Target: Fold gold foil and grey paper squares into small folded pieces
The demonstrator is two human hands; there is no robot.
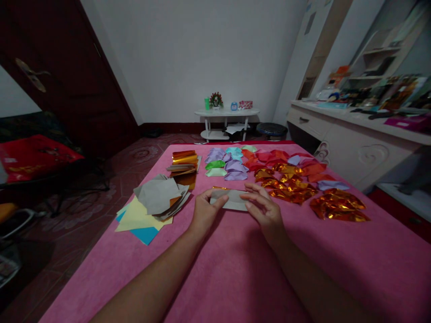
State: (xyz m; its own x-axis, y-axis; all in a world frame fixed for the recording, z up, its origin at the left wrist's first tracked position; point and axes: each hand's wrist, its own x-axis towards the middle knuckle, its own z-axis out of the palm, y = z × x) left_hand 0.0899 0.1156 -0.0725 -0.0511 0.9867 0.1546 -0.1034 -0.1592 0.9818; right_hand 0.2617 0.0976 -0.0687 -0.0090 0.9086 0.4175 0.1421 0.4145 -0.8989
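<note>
A grey-backed sheet of foil paper [232, 200], folded into a narrow strip, lies between my hands over the pink cloth. A thin gold edge shows along its far side. My left hand [207, 208] pinches the strip's left end, thumb on top. At the right end, my right hand [264, 206] has its fingers on the paper, some of them slightly apart. To the left are a fanned stack of grey-backed sheets [156, 195] and a pile of gold foil paper [184, 163]. Folded gold foil pieces [292, 184] sit to the right.
Yellow paper [141, 217] and blue paper [145, 234] lie under the grey stack. Beyond my hands are folded purple pieces [235, 169], green pieces [215, 165] and red pieces [269, 157]. A white side table [227, 113] stands by the wall; a dresser [336, 130] is at right.
</note>
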